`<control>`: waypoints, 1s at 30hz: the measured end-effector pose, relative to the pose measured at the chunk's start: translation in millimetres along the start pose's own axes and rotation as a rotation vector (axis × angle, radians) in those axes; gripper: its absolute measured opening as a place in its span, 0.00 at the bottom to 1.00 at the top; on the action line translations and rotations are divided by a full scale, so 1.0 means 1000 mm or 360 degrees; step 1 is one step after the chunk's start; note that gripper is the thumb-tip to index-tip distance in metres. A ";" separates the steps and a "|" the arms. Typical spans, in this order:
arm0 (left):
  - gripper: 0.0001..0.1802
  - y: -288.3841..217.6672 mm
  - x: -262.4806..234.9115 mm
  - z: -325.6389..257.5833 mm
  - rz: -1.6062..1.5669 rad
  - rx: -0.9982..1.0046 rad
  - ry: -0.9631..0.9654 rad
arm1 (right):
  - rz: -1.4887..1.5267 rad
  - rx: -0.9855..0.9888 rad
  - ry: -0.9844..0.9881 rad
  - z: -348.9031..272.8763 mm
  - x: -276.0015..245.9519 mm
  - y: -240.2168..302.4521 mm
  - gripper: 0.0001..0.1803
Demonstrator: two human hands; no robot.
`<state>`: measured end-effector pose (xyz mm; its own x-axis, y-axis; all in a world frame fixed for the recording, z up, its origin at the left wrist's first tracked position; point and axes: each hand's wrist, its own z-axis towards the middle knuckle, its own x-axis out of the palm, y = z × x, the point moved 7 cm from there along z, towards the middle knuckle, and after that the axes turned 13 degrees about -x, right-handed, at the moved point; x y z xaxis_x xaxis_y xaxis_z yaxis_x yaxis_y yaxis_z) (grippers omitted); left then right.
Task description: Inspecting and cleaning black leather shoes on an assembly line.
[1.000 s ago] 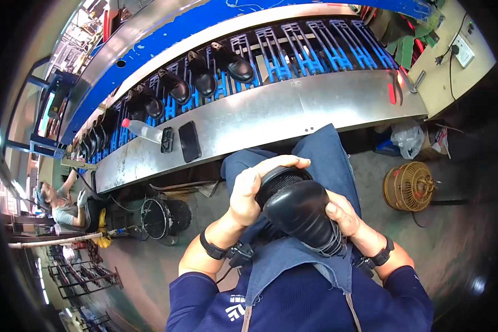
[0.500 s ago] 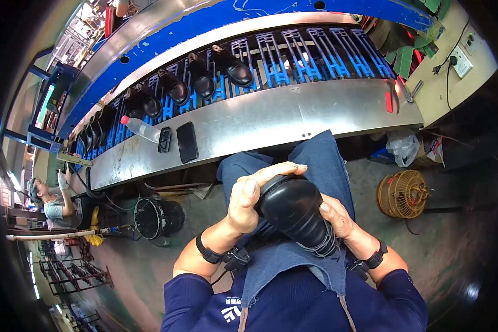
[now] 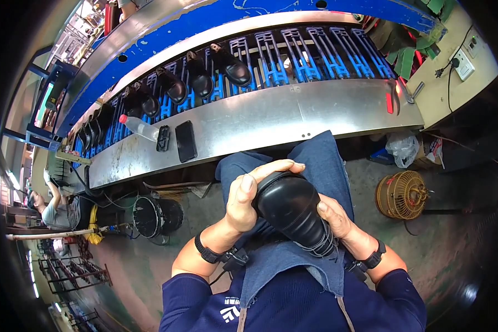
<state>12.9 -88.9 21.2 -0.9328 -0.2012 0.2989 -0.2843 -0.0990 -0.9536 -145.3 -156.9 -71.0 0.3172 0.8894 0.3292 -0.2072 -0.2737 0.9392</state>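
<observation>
A black lace-up shoe [image 3: 289,207] is held over my lap, its toe pointing away from me and its grey laces toward my chest. My left hand [image 3: 242,202] wraps round the toe end, fingers along the far edge and thumb at the side. On the other side my right hand [image 3: 335,219] grips the shoe near the laces, thumb resting on the upper. The sole and most of my right fingers are hidden beneath it. A blue denim apron [image 3: 293,265] covers my front below the shoe.
Ahead runs a metal ledge [image 3: 249,119] with a phone [image 3: 186,141], a small black case [image 3: 163,138], a bottle [image 3: 139,127] and red-handled pincers [image 3: 392,99]. Beyond it, several black shoes [image 3: 229,67] sit on a blue-barred conveyor. A bucket [image 3: 149,217], a wicker basket [image 3: 399,193] and a co-worker [image 3: 58,210] are around.
Both hands keep their grip on the shoe, which has barely shifted. At the far left the co-worker has leaned and moved an arm.
</observation>
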 end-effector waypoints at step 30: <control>0.33 -0.043 0.018 -0.019 0.1263 0.0361 -0.0089 | 0.0244 0.0134 -0.0041 -0.013 -0.014 -0.032 0.43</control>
<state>3.9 -69.8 67.0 -0.8233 -0.3418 -0.4532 0.5114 -0.1002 -0.8535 -154.7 -156.1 -107.4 0.3117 0.8256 0.4704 -0.1771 -0.4359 0.8824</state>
